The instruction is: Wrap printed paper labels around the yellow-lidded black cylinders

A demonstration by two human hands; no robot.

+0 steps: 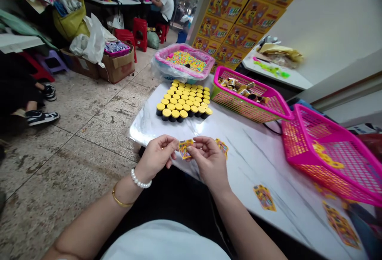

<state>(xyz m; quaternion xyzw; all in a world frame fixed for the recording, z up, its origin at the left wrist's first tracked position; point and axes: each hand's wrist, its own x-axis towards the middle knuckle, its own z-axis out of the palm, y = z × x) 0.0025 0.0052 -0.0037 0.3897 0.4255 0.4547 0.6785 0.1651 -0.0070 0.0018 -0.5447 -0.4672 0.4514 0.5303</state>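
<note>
Over the near table edge, my right hand [210,158] pinches a small yellow printed label [184,150] between thumb and fingers. My left hand [159,152] has its thumb and fingertips closed at the label's left edge. Just behind my right hand, another yellow label [222,148] lies on the white marbled table [238,162]. Further right on the tabletop are a similar label [264,197] and a larger group of labels [340,224]. Beyond my hands stand rows of small black jars with yellow lids [182,103], packed close together.
A pink-lined basin [161,63] of colourful beads stands behind the jars. To the right are a pink-and-green basket [247,107] with small containers and a pink basket [298,148] with yellow pieces. Printed cartons [229,3] are stacked behind. A person [167,5] sits far back.
</note>
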